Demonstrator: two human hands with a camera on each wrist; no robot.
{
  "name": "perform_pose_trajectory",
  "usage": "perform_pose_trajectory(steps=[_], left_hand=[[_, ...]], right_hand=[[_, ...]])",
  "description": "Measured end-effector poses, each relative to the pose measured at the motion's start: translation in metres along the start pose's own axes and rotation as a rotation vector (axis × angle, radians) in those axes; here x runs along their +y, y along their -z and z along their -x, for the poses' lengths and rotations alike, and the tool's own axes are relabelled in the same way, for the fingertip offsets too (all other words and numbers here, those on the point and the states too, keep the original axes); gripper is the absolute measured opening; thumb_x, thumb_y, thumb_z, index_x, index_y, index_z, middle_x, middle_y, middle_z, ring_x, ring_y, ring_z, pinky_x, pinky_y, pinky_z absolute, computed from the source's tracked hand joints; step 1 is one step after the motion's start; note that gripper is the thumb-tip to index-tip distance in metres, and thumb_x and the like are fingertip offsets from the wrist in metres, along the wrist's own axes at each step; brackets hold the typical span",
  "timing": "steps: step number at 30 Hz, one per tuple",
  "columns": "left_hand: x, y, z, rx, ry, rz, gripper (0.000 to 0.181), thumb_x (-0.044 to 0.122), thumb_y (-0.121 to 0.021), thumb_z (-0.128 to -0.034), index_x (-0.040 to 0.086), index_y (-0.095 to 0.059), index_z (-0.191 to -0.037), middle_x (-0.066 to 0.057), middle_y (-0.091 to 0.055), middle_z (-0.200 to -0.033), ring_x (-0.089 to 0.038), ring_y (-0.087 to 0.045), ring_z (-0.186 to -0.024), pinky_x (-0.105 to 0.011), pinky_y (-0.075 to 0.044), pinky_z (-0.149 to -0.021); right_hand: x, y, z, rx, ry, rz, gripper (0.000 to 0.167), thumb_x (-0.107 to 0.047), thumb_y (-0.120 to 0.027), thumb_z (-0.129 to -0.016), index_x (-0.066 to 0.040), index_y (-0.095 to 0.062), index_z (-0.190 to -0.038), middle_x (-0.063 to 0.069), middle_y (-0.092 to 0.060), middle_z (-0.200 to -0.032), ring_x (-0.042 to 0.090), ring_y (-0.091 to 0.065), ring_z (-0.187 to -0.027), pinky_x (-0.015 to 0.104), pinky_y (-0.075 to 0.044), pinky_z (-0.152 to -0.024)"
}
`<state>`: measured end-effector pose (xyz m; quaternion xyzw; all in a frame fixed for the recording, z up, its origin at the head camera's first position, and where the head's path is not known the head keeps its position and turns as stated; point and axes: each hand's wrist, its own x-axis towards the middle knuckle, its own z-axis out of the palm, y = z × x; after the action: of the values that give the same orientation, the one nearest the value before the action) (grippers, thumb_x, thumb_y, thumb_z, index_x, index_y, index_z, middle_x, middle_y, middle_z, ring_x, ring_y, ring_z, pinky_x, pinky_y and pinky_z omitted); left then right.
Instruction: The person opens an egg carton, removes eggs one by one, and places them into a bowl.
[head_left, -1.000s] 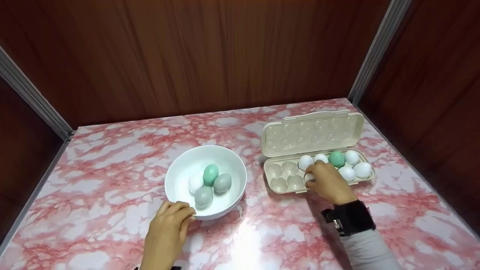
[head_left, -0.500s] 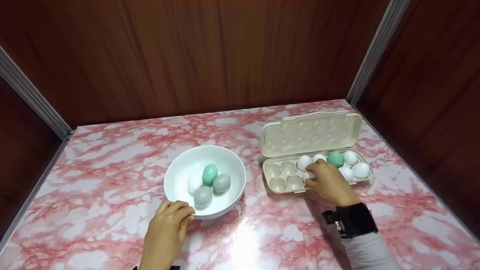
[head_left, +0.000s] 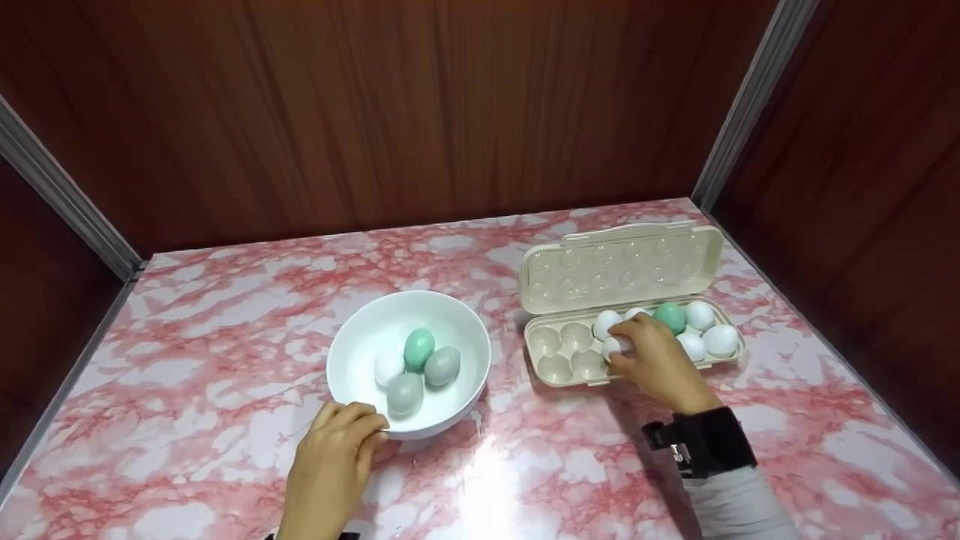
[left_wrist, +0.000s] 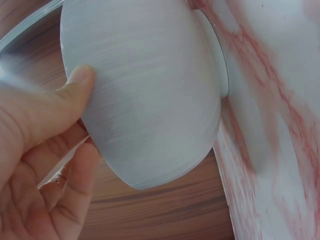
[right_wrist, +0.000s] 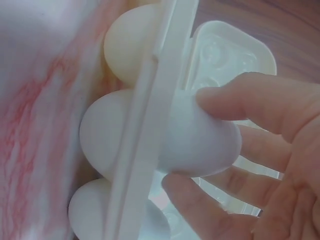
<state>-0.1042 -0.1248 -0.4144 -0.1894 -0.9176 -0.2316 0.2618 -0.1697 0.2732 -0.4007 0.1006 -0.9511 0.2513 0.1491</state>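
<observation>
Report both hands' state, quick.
Left hand: holding the white bowl at one side.
Right hand: holding a white egg at the egg carton.

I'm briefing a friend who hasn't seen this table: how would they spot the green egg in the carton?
On the red-and-white marbled table, find the open egg carton at the head view's right. Along its row nearest the raised lid, just beyond the right hand, sits the green egg. Its neighbouring eggs in the carton look white, so its colour sets it apart.
</observation>
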Motion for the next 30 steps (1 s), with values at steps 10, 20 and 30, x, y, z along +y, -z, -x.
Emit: perform_pose_trajectory(steps=[10,20,30], left_hand=[[0.0,0.0,0.001,0.004,0.007,-0.005,0.011,0.005,-0.082,-0.0749,0.011,-0.077,-0.083,0.0,-0.074,-0.094,-0.016,-0.061,-0.087,-0.033,-0.06,-0.078],[0.001,0.0,0.001,-0.007,0.021,0.001,0.011,0.006,-0.081,-0.0755,0.011,-0.077,-0.084,0.0,-0.074,-0.095,-0.016,-0.061,-0.088,-0.032,-0.06,-0.08],[0.002,0.003,0.0,-0.032,0.039,0.003,0.01,0.005,-0.08,-0.0767,0.009,-0.077,-0.085,-0.001,-0.074,-0.095,-0.017,-0.061,-0.088,-0.031,-0.061,-0.079]], right_hand=[[-0.007,0.001,-0.003,-0.006,-0.038,-0.068,0.036,0.001,-0.07,-0.079,0.009,-0.067,-0.113,0.025,-0.064,-0.112,0.04,-0.061,-0.102,0.054,-0.054,-0.093],[-0.024,-0.005,-0.012,0.031,-0.003,-0.074,0.034,-0.001,-0.07,-0.078,0.006,-0.069,-0.111,0.021,-0.065,-0.108,0.037,-0.061,-0.1,0.05,-0.053,-0.088],[-0.045,-0.011,-0.023,0.017,0.048,-0.068,0.033,-0.004,-0.071,-0.079,0.004,-0.07,-0.11,0.016,-0.065,-0.105,0.034,-0.061,-0.099,0.048,-0.052,-0.087]])
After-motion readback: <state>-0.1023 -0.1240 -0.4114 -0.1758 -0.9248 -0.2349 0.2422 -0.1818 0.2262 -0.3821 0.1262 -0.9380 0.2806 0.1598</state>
